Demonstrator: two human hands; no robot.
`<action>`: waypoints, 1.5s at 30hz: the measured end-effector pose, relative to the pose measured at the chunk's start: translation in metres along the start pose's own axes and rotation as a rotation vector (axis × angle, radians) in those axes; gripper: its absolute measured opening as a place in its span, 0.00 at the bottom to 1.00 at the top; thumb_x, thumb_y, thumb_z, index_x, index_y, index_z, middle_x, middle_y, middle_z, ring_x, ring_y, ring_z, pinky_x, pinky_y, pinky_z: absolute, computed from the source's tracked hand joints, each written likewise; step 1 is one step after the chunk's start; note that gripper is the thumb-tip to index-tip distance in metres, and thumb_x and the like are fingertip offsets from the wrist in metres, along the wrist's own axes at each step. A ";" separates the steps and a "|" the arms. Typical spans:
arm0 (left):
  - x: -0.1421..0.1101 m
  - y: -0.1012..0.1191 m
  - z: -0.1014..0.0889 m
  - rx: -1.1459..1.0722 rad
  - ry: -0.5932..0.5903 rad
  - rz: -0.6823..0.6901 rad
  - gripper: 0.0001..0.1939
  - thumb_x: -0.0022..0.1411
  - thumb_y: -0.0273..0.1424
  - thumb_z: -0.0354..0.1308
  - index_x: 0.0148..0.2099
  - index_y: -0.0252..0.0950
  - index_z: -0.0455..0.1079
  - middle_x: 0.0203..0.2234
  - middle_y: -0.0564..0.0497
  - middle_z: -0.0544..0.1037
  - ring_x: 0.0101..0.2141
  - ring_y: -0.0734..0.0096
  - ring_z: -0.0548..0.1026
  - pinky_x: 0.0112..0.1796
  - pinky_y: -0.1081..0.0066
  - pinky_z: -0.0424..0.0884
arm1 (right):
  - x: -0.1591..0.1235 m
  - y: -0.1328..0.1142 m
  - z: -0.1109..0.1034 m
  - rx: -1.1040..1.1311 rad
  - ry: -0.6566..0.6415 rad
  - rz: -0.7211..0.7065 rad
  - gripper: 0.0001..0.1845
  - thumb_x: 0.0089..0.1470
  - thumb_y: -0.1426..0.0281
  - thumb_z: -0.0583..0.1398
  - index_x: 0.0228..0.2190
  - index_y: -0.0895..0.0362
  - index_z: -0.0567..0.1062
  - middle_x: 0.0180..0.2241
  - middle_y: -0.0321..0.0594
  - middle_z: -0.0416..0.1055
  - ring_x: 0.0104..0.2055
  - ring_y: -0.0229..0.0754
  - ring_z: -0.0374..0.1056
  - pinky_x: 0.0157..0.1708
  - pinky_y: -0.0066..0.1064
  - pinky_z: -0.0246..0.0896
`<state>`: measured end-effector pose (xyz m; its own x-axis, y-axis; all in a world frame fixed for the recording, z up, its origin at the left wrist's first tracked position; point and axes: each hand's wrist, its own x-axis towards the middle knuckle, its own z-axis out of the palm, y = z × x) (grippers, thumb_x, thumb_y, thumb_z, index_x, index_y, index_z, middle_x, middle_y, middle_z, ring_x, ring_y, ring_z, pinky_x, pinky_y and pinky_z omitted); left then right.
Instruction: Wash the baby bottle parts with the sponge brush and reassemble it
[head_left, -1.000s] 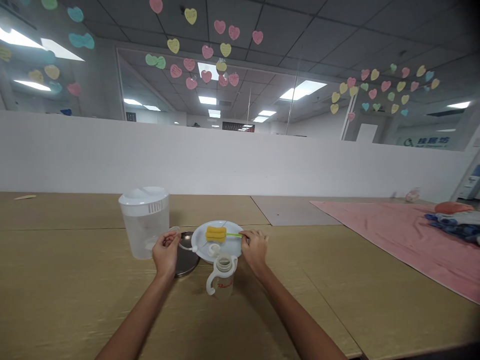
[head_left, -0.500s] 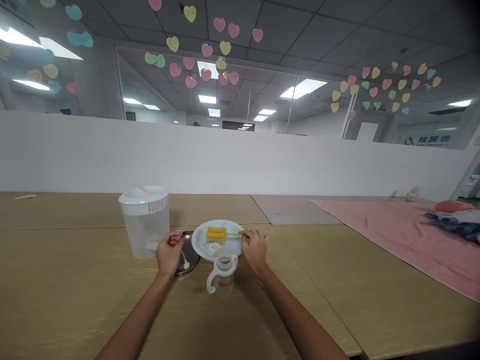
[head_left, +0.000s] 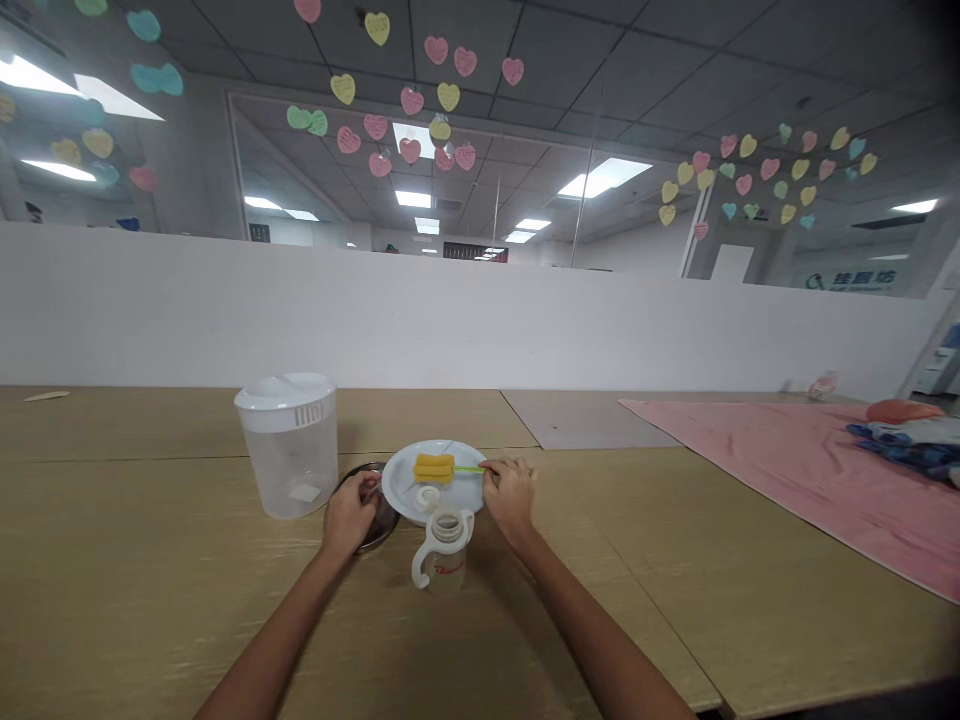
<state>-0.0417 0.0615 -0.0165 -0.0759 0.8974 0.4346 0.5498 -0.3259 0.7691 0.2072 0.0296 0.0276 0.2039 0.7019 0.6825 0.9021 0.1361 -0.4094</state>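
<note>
My right hand is closed around the thin green handle of a sponge brush, whose yellow sponge head is over the white plate. A white ring-shaped cap lies on the plate below the sponge. My left hand is pinched at the plate's left edge, above a dark metal tray. A pale bit of a straw shows at its fingertips; most of it is hidden. Between my arms stands an uncapped clear baby bottle with white handles and red lettering.
A clear plastic bucket with a white lid stands left of the tray. On the right, a pink cloth covers part of the brown table, with bundled fabric on it. A white wall runs behind.
My left hand has shifted right, toward the plate. The straw's white round end, visible below that hand before, is out of sight. My right hand and the sponge brush have hardly moved.
</note>
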 end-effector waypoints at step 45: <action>-0.019 0.039 -0.005 0.365 0.045 0.501 0.12 0.61 0.32 0.44 0.37 0.37 0.69 0.34 0.47 0.75 0.38 0.64 0.70 0.42 0.64 0.63 | 0.003 0.016 0.002 -0.188 0.159 -0.272 0.09 0.42 0.75 0.55 0.15 0.57 0.72 0.20 0.35 0.65 0.30 0.37 0.52 0.36 0.35 0.37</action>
<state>-0.0230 0.0301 0.0077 0.2342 0.6456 0.7269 0.7762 -0.5744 0.2600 0.2214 0.0354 0.0214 -0.0100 0.5382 0.8428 0.9827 0.1612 -0.0913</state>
